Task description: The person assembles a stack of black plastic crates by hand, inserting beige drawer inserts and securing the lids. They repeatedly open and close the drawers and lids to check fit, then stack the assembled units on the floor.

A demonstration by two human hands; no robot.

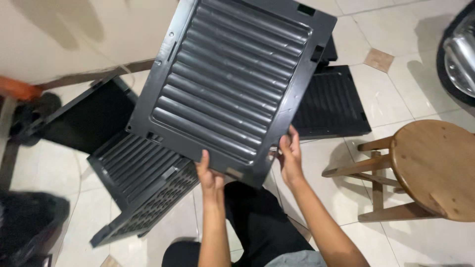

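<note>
A large black plastic panel with horizontal ridges is held up above the floor, tilted to the right. My left hand grips its lower edge near the middle. My right hand holds its lower right corner. Under it, on the tiled floor, lies a partly assembled black plastic piece with a ridged wall and a perforated wall. Another black ridged panel lies flat on the floor behind the held one.
A round wooden stool stands to the right. A dark curved object with a shiny part is at the far right edge. A dark blurred thing lies at lower left. A pale wall runs along the upper left.
</note>
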